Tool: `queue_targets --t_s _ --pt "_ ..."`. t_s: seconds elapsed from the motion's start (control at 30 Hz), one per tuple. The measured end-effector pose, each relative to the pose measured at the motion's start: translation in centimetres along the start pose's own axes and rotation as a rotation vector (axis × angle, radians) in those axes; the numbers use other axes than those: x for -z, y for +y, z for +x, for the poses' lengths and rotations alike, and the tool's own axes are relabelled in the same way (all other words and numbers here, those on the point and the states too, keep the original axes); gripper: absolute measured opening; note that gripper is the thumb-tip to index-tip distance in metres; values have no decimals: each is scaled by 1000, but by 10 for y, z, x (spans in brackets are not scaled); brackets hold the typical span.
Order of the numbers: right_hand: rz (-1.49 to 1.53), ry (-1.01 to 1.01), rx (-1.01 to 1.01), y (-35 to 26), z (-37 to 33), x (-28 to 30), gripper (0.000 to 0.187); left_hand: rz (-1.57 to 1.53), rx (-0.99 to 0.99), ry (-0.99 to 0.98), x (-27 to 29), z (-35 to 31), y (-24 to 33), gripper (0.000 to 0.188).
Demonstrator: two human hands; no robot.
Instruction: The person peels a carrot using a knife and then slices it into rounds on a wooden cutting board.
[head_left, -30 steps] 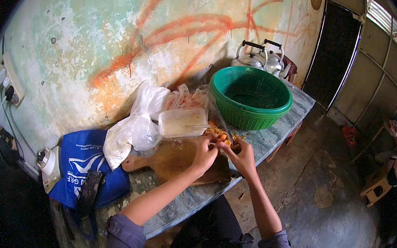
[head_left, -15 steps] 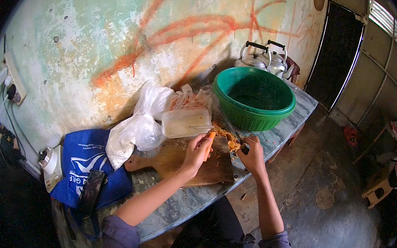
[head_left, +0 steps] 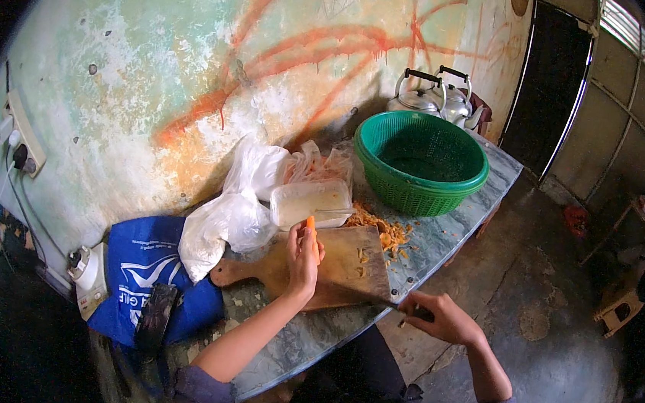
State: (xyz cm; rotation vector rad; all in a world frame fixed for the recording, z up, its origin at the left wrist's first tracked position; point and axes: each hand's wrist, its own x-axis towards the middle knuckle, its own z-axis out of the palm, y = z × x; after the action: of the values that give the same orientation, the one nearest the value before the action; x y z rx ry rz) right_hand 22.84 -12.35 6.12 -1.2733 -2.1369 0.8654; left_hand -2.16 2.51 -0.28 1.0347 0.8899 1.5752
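My left hand (head_left: 304, 260) is closed around an orange carrot (head_left: 311, 222) whose tip sticks up above my fingers, over the wooden cutting board (head_left: 336, 268). Past the table's front edge, my right hand (head_left: 441, 318) grips a dark-handled knife (head_left: 386, 304). Its blade points left along the board's near edge. Orange peelings (head_left: 390, 232) lie in a heap beyond the board, and a few scraps rest on it. Just behind my left hand is a whitish plastic container (head_left: 299, 201) with a thin metal utensil across its rim.
A green basket (head_left: 415, 194) stands at the back right of the table, before two metal kettles (head_left: 417, 101). Knotted white plastic bags (head_left: 208, 241) sit left of the container. Further left are a blue bag (head_left: 142, 247) with a dark object on it and a kitchen scale (head_left: 90, 277).
My right hand has drawn the knife back toward me and right, away from the peelings. My left hand has shifted slightly left with the carrot, now held more upright.
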Motion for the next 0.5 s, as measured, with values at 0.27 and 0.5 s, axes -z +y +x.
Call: queue_targets --t_s 0.27,0.5 --pt "-130 298 -178 30 -3 1 20 -93 -4 -54 -7 -7 8 25" --pt "-4 196 -117 25 -5 0 20 -163 61 -202 0 -4 5 30"
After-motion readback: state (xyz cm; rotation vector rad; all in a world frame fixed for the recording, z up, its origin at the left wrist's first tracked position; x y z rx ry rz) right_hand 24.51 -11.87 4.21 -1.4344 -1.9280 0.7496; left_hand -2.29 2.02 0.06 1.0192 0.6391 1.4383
